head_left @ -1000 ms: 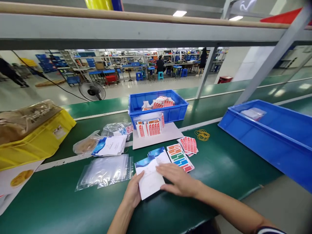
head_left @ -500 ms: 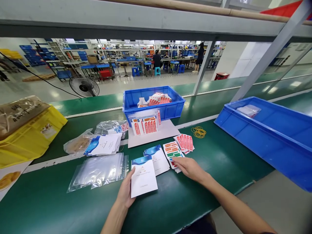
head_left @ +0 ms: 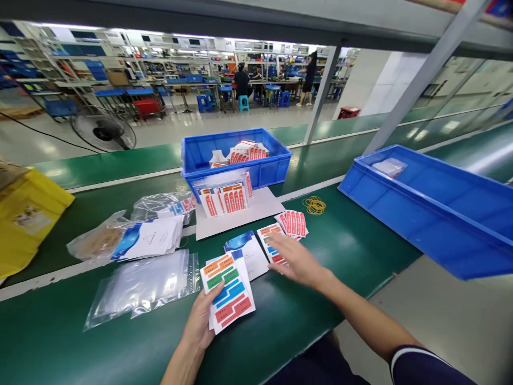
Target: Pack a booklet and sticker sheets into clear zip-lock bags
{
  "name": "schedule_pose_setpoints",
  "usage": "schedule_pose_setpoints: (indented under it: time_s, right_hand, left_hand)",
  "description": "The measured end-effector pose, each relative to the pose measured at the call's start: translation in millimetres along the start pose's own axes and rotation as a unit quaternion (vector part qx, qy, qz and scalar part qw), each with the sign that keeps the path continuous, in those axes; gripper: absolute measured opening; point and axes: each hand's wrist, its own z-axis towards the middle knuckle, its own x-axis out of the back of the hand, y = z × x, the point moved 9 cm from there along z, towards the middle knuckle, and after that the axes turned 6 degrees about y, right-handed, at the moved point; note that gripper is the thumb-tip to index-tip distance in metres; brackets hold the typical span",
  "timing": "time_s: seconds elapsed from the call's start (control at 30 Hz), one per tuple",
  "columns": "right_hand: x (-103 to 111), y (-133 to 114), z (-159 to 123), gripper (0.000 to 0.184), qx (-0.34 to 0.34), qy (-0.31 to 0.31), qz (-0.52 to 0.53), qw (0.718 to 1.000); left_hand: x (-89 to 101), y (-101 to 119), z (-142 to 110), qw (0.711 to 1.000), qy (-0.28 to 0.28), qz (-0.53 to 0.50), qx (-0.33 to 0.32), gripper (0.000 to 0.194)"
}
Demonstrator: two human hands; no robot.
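Observation:
My left hand (head_left: 203, 313) is closed on a white booklet (head_left: 245, 275) with a colored sticker sheet (head_left: 226, 291) lying over its front; the thumb presses on the sheet. Orange, green, blue and red shapes cover that sheet. Over a stack of similar sticker sheets (head_left: 267, 232) hovers my right hand (head_left: 296, 259), fingers apart and slightly blurred; whether it touches them I cannot tell. Another blue-and-white booklet pile (head_left: 253, 256) lies between the hands. Just behind the stack are red-and-white sticker sheets (head_left: 294, 222).
Clear plastic bags (head_left: 148, 283) and more booklets (head_left: 154, 238) lie on the left. A blue bin (head_left: 236, 174) with packed sets stands behind a white board (head_left: 260, 206). Yellow rubber bands (head_left: 315, 205) lie near a tilted blue bin (head_left: 425, 208). A yellow crate (head_left: 36, 214) is far left.
A colored sticker sheet now lies on the booklet in my left hand. My right hand has opened over the stack. The view has turned slightly right and down.

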Motion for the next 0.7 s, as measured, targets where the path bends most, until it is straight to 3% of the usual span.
schedule_pose_setpoints:
  time_s: [0.13,0.23,0.37,0.6,0.7]
  right_hand:
    - [2,103,-19,0.078,-0.110,-0.061,-0.108,0.986]
    - [-10,135,-35,0.071,-0.123,-0.090,-0.104,0.983]
    - [-11,144,-45,0.049,-0.145,-0.058,-0.100,0.983]
    - [-10,137,-38,0.057,-0.134,-0.048,-0.125,0.982]
    - [-1,139,-35,0.054,-0.162,-0.034,-0.142,0.976]
  left_hand:
    - [2.1,2,-4,1.000,0.018,0.006,0.025,0.044]
    - [0.3,2,-5,0.999,0.024,0.011,0.031,0.045]
    - [-1.3,-1,-2,0.999,0.021,0.015,0.031,0.046]
    - [-4.3,-11,-2,0.998,-0.007,0.026,0.054,0.048]
    - [-3.1,-11,-2,0.998,-0.010,0.035,0.052,0.050]
